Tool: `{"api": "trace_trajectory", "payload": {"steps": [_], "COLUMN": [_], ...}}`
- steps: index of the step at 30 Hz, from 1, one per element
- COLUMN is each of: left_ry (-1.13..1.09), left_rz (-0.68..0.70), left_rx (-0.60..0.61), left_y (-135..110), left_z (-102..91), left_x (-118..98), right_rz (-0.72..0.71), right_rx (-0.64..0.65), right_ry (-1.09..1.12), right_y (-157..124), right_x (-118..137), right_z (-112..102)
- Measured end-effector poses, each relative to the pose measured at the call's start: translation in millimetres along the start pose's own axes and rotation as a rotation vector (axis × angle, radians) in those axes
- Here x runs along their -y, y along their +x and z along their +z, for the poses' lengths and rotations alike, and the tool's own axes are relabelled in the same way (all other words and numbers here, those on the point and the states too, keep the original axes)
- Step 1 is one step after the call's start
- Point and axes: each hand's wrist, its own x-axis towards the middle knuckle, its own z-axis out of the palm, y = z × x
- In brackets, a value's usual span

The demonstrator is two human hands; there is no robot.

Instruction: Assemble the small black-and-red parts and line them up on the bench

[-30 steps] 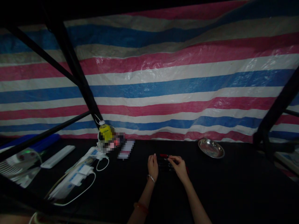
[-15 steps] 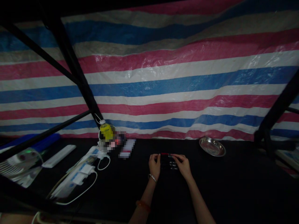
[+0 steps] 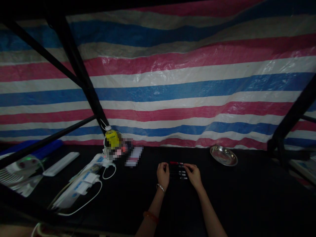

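Observation:
Several dark pens (image 3: 178,172) lie side by side in a row on the black table (image 3: 242,197), with a red pen (image 3: 175,163) at the far end of the row. My left hand (image 3: 163,175) rests at the row's left ends, fingers curled against them. At the right ends sits my right hand (image 3: 194,175), fingertips touching the pens. A thin bangle circles my left wrist. It is too dim to tell whether either hand grips a pen.
A steel dish (image 3: 223,155) sits at the back right. A yellow-labelled bottle (image 3: 111,138) stands at the back left, with white power strips and cables (image 3: 84,184) and a white remote-like bar (image 3: 60,163) nearby. Black frame bars (image 3: 81,82) and a striped tarp (image 3: 187,85) surround the table.
My right hand has come down from holding something above the row to rest on the pens' right ends. My left hand has closed against the left ends. The pens now lie lined up.

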Motion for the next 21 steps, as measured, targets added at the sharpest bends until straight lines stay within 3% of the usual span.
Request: {"api": "trace_trajectory", "payload": {"steps": [12, 21], "left_ry": [0.067, 0.142], "left_rz": [0.018, 0.014], "left_rx": [0.048, 0.091], "left_y": [0.0, -0.3], "left_z": [2.6, 0.5], "left_x": [5.6, 1.7], "right_rz": [0.013, 0.001], "right_rx": [0.095, 0.087], "right_ry": [-0.139, -0.152], "right_y": [0.3, -2.0], "right_x": [-8.5, -4.6], "right_z": [-0.7, -0.8]}}
